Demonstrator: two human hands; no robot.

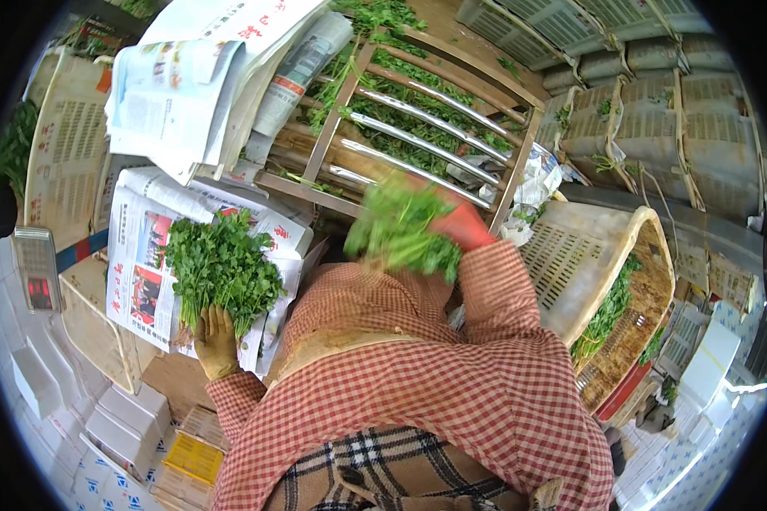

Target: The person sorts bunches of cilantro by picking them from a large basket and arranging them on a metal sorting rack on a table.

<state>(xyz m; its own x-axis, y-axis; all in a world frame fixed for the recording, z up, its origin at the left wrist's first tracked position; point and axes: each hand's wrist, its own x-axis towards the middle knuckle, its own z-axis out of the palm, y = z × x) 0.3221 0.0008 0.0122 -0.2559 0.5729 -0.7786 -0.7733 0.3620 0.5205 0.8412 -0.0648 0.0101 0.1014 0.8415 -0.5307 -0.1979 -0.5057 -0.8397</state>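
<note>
My left hand, in a yellowish-brown glove, lies with its fingers stretched out over the root ends of a pile of leafy cilantro. That pile rests on spread newspaper to my left. In a red glove, my right hand grips a second bunch of cilantro above my lap. This bunch is blurred by motion, and its leaves and stems hide some of the red fingers. Beyond it stands a rack of metal bars in a brown frame, with loose cilantro seen between the bars.
Folded newspapers are stacked at the far left. A plastic basket holding greens stands tilted at my right. More baskets line the far right. A scale display, foam boxes and a yellow crate lie at left.
</note>
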